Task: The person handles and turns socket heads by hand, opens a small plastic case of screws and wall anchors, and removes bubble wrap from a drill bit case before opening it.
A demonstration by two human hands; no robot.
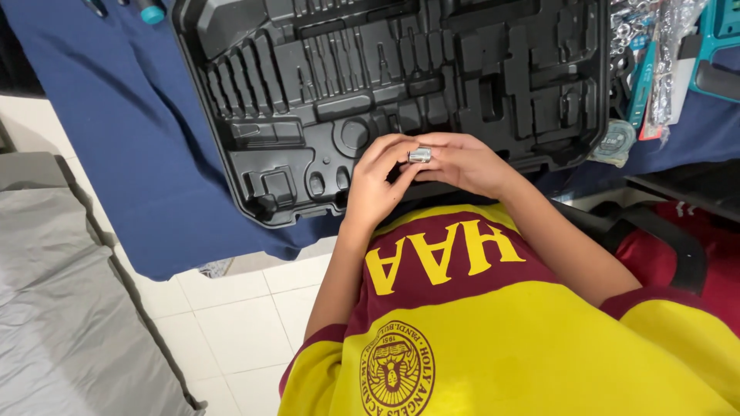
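Both of the person's hands meet over the near edge of a black moulded plastic tool case [324, 85] that lies open on a bench draped with a dark blue cloth [123, 139]. Between them sits one small metal socket [420, 155], a short, shiny, silvery cylinder. The left hand [379, 183] pinches it from the left with thumb and fingers closed on it, and the right hand [466, 163] wraps round it from the right, fingers curled and touching the same piece. The socket's long axis runs roughly left to right in the view; which end faces which way cannot be told at this size.

The case tray is hard and matte, cut into many empty recesses: long narrow slots in a row, round wells, and larger angular pockets.

At the right edge of the bench lie one round teal-and-grey tape measure [616, 142], a clear bag of small shiny metal parts [671, 62], and part of a teal plastic tool [717, 46]. One teal-tipped handle [152, 11] shows at the top left. The floor is pale square tile [239, 323].
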